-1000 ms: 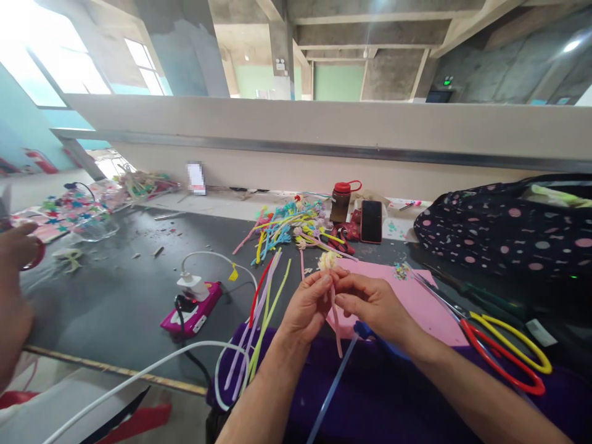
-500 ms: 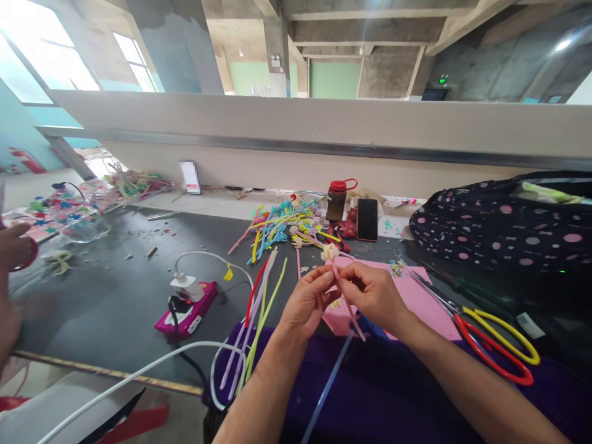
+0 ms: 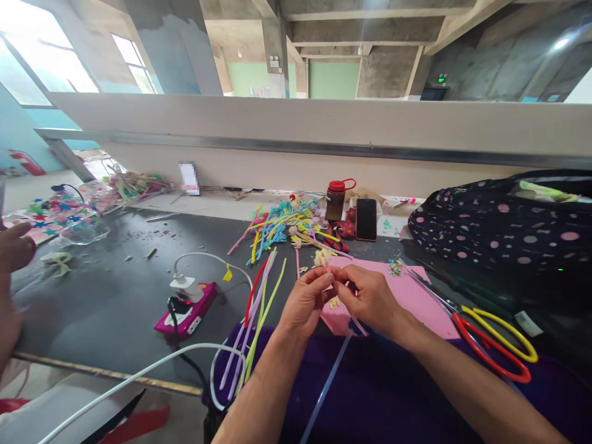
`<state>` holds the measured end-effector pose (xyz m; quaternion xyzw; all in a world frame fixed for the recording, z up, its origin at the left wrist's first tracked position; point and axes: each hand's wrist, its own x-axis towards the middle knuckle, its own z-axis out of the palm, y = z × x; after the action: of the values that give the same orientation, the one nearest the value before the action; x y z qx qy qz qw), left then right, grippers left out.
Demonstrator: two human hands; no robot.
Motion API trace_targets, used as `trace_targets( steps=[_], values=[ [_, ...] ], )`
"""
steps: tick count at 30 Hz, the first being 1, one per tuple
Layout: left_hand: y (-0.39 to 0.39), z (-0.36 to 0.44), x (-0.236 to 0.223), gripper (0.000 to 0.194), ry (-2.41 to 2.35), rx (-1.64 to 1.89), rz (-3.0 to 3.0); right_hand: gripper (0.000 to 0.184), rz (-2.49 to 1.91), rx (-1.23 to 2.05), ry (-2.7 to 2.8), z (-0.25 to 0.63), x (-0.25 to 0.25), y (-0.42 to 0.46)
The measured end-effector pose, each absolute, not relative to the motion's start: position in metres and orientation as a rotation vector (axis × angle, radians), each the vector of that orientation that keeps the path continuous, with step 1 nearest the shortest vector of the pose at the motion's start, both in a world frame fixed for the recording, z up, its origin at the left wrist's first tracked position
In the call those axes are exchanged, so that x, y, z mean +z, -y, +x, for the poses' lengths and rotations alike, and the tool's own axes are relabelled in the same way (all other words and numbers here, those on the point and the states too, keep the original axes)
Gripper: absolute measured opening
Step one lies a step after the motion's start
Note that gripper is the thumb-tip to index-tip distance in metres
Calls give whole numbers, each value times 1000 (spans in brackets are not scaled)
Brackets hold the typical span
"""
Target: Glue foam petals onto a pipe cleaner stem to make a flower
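My left hand (image 3: pixel 305 299) and my right hand (image 3: pixel 370 296) meet over a pink sheet (image 3: pixel 423 296), fingers pinched together around a pink pipe cleaner (image 3: pixel 359 327). Its tail slants down below the right hand; the part between the fingertips is mostly hidden. A cream fuzzy flower (image 3: pixel 322 258) sticks up just above the left fingers, apparently on the same stem. Small yellow pieces (image 3: pixel 333 303) lie on the pink sheet beneath the hands. Left of my left forearm, several loose purple, red and green pipe cleaners (image 3: pixel 262 314) lie side by side.
A heap of colourful pipe-cleaner stems (image 3: pixel 282 225) lies behind, near a red-lidded bottle (image 3: pixel 335 200) and a phone (image 3: pixel 366 220). Scissors (image 3: pixel 494 345) and a dotted bag (image 3: pixel 476 228) are on the right. At left are a purple power strip (image 3: pixel 192 311) and another person's hand (image 3: pixel 16 250).
The flower has dipped slightly down and left. My right fingers have shifted left against the left fingertips, covering more of the pink pipe cleaner.
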<state>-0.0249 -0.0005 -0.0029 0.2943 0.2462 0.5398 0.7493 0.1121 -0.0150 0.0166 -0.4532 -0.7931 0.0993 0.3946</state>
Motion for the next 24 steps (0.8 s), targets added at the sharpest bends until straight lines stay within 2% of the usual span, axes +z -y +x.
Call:
trace_targets(
  steps=[24],
  values=[
    [1,-27,0,11,-562,1175,581,20,-1209,692,1901,110,27,20]
  ],
)
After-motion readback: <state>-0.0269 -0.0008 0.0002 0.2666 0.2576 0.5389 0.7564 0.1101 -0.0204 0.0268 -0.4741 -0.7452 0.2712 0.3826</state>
